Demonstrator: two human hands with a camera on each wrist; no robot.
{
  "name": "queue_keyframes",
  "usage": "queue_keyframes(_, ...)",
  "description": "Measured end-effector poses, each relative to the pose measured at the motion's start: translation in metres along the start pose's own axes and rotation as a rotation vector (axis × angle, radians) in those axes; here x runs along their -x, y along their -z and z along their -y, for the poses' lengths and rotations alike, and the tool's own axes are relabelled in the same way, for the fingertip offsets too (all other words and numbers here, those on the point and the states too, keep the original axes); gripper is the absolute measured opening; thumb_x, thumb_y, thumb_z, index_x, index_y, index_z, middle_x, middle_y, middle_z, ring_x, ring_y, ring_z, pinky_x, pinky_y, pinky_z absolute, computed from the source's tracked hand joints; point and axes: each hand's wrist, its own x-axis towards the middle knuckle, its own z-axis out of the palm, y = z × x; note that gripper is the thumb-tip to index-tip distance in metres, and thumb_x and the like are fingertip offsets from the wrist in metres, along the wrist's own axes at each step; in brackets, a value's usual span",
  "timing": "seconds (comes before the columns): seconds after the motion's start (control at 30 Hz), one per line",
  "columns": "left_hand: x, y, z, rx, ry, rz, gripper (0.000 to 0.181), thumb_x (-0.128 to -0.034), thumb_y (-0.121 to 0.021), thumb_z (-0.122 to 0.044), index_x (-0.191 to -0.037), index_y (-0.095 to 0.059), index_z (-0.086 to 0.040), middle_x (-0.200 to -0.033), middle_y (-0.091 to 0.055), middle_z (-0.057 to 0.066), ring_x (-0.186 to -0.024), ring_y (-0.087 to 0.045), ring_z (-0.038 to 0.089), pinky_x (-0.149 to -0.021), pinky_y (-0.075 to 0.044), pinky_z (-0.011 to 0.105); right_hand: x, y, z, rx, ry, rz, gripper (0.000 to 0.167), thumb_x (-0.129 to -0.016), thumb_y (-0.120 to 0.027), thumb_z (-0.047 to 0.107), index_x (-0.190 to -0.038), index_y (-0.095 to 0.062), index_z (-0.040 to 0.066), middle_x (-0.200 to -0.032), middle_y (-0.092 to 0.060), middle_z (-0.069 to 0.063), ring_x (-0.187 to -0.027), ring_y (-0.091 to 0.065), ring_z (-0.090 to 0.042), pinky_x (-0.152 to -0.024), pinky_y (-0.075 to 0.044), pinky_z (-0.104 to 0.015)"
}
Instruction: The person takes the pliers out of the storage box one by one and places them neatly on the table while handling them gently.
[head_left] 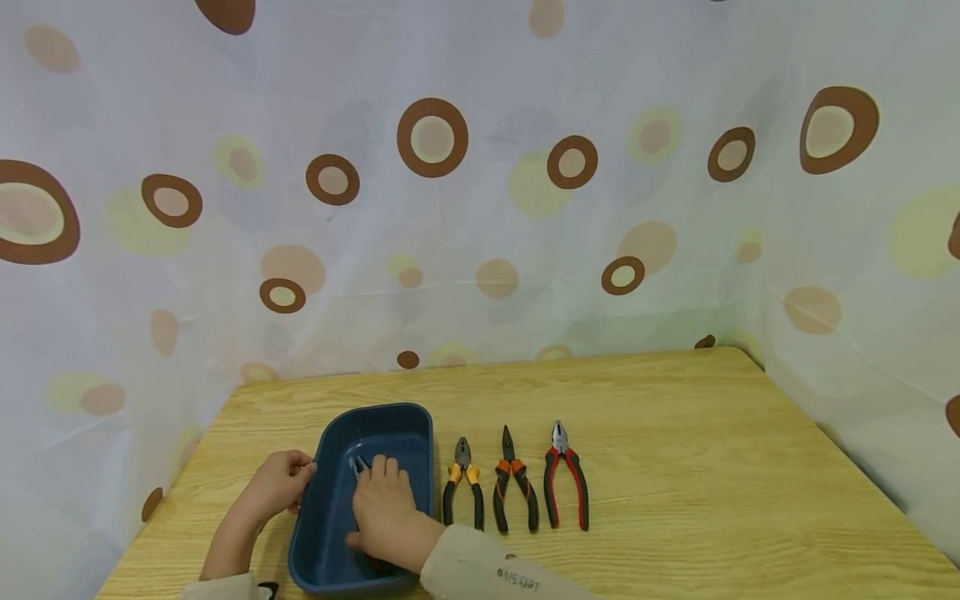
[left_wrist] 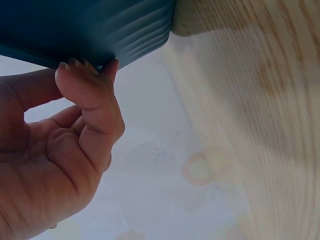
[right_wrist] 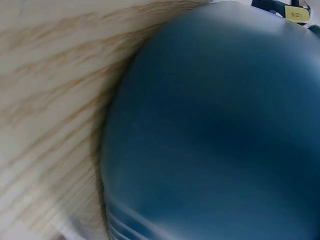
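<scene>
A deep blue plastic bin (head_left: 300, 542) stands at the left of the wooden table. My left hand (head_left: 279, 483) holds its left wall near the rim; the left wrist view shows that hand's curled fingers (left_wrist: 95, 102) against the bin. Inside the bin, my right hand (head_left: 390, 512) grips a pair of pliers from above. The metal tips of these pliers (head_left: 358, 467) stick out beyond the fingers, while most of their handles are hidden under the palm. In the right wrist view, the bin's outer wall (right_wrist: 210, 130) fills most of the picture and hides the hand.
Right of the bin lie yellow-and-black pliers (head_left: 462, 483), orange-and-black long-nose pliers (head_left: 514, 483) and red-and-black pliers (head_left: 564, 479) in a row, tips pointing away. The wooden table (head_left: 712, 483) extends to the right. A spotted curtain (head_left: 480, 225) hangs behind it.
</scene>
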Motion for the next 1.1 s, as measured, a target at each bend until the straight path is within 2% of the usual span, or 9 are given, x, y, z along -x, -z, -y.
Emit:
queue_keyframes(0.27,0.0,0.001,0.0,-0.002,0.017,0.008,0.026,-0.0979,-0.046,-0.002,-0.11,-0.054,0.02,-0.069,-0.052,0.008,-0.053,-0.05,0.017,-0.049,-0.047,0.031,-0.003,-0.007,0.003,0.06,-0.042,0.01,0.076,-0.071,-0.072,0.066,-0.12,-0.06,0.008,-0.102,-0.046,-0.005,-0.09,-0.04,-0.017,-0.075,-0.041,-0.026)
queue_keyframes(0.53,0.0,0.001,-0.001,-0.008,0.014,0.004,0.026,-0.098,-0.046,-0.001,-0.111,-0.053,0.02,-0.068,-0.05,0.008,-0.052,-0.048,0.017,-0.049,-0.046,0.033,-0.006,-0.006,0.016,0.192,-0.109,0.062,0.076,-0.073,-0.068,0.069,-0.127,-0.059,0.016,-0.122,-0.05,-0.003,-0.107,-0.045,-0.017,-0.088,-0.043,-0.027)
queue_keyframes(0.63,0.0,0.0,-0.002,-0.009,0.012,-0.002,0.026,-0.0981,-0.047,-0.001,-0.111,-0.053,0.02,-0.068,-0.051,0.008,-0.053,-0.048,0.017,-0.049,-0.046,0.033,-0.007,-0.006,0.021,0.238,-0.154,0.051,0.073,-0.072,-0.068,0.07,-0.124,-0.061,0.02,-0.116,-0.052,-0.002,-0.104,-0.045,-0.016,-0.086,-0.043,-0.027)
queue_keyframes(0.73,0.0,-0.001,-0.002,-0.006,0.011,-0.002,0.026,-0.098,-0.046,-0.001,-0.112,-0.053,0.02,-0.069,-0.051,0.009,-0.054,-0.049,0.018,-0.05,-0.047,0.033,-0.01,-0.006,0.023,0.276,-0.185,0.035,0.069,-0.07,-0.067,0.073,-0.117,-0.065,0.022,-0.104,-0.055,-0.001,-0.094,-0.047,-0.017,-0.078,-0.045,-0.027)
queue_keyframes(0.87,-0.001,-0.001,-0.002,-0.006,0.011,-0.003,0.026,-0.0979,-0.046,-0.001,-0.112,-0.053,0.02,-0.071,-0.053,0.009,-0.055,-0.05,0.018,-0.051,-0.048,0.033,-0.013,-0.005,0.021,0.298,-0.176,0.036,0.066,-0.068,-0.066,0.076,-0.109,-0.068,0.024,-0.091,-0.058,-0.001,-0.083,-0.047,-0.016,-0.067,-0.045,-0.027)
queue_keyframes(1.0,-0.001,0.0,0.0,-0.01,0.018,-0.005,0.026,-0.0978,-0.047,-0.001,-0.111,-0.053,0.02,-0.073,-0.054,0.01,-0.055,-0.051,0.017,-0.05,-0.048,0.032,-0.013,-0.005,0.02,0.28,-0.165,0.058,0.067,-0.069,-0.066,0.075,-0.112,-0.068,0.023,-0.092,-0.06,0.001,-0.081,-0.048,-0.015,-0.067,-0.044,-0.027)
queue_keyframes(1.1,-0.002,0.0,0.0,-0.014,0.025,-0.002,0.026,-0.0976,-0.047,-0.001,-0.112,-0.053,0.02,-0.073,-0.054,0.01,-0.054,-0.051,0.017,-0.05,-0.048,0.032,-0.013,-0.004,0.023,0.257,-0.202,0.071,0.064,-0.07,-0.067,0.073,-0.112,-0.069,0.024,-0.094,-0.06,-0.001,-0.08,-0.048,-0.016,-0.066,-0.044,-0.028)
